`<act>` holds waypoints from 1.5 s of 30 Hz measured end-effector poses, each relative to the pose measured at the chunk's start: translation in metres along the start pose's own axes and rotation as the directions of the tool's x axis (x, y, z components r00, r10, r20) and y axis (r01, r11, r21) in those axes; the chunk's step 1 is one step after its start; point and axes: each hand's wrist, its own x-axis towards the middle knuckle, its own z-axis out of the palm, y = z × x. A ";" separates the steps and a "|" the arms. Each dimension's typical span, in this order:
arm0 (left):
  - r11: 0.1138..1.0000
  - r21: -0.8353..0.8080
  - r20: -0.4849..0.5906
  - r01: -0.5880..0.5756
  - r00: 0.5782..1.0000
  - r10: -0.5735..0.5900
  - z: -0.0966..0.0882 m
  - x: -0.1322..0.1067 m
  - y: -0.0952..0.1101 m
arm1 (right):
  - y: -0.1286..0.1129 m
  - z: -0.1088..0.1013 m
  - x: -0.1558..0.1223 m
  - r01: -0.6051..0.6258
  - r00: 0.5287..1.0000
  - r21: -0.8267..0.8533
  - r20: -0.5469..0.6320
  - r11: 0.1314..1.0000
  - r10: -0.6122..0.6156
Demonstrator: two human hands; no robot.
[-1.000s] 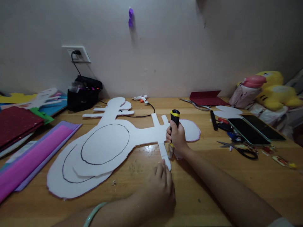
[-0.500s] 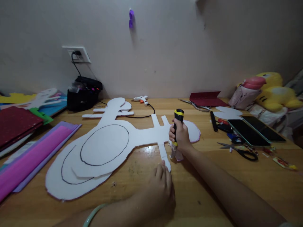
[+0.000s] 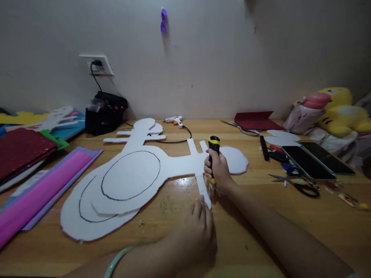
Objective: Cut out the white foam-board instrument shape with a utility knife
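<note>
A large white foam-board cutout [image 3: 181, 166] lies on the wooden table, a black oval outline drawn on its wide body. Narrow strips stick out near its right end. My left hand [image 3: 199, 227] is closed, its fingertips pinching the tip of the near strip [image 3: 203, 189]. My right hand [image 3: 220, 170] is wrapped round the black and yellow handle of a utility knife [image 3: 213, 144], held upright. The knife's lower end points down close beside the strip's right edge; whether the blade touches the board I cannot tell.
A white hot glue gun [image 3: 174, 120] with a black cord lies at the back. Scissors [image 3: 295, 185], two phones [image 3: 308, 162] and pliers [image 3: 242, 128] are on the right. Rolled pink paper [image 3: 49, 193] and dark red sheets [image 3: 23, 154] lie on the left.
The knife in my right hand has moved slightly left and down, closer to the strip's edge. My left hand keeps its hold on the strip. The whole view has shifted a little.
</note>
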 end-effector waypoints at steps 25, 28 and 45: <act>1.000 0.001 0.002 0.006 1.000 -0.006 0.003 0.000 0.000 | 0.000 0.000 -0.003 -0.065 0.997 -0.037 0.040 0.997 0.066; 1.000 0.008 -0.019 0.004 1.000 -0.004 0.002 0.000 0.000 | 0.000 0.000 -0.003 -0.066 0.997 -0.029 0.028 0.997 0.067; 1.000 0.011 -0.039 -0.003 0.999 0.004 0.003 -0.001 0.001 | -0.001 0.002 -0.002 -0.095 0.996 -0.131 -0.010 0.987 0.094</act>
